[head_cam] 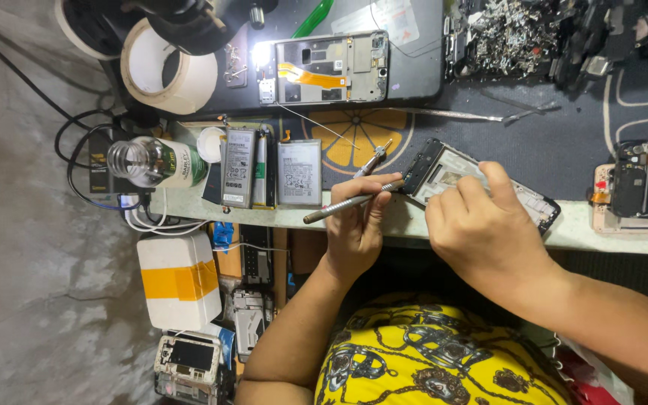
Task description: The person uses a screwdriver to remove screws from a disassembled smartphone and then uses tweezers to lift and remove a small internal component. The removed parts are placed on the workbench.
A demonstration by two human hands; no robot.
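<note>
My left hand (359, 221) is closed around a thin metal screwdriver (343, 205), whose tip points at the dark end of an opened phone frame (438, 169). A second small metal tool (373, 159) sticks up just above that hand; I cannot tell whether the hand holds it. My right hand (485, 229) lies over the phone frame and grips it at the table's front edge, hiding its middle. The frame's far end (545, 214) shows past the fingers.
Two phone batteries (238, 166) (299, 172) and a clear bottle (151, 161) lie to the left. Further back are a tape roll (170, 71), another opened phone (331, 69) and a heap of metal scraps (511, 30). A third opened phone (639, 187) lies far right. A white box (178, 281) sits below the table.
</note>
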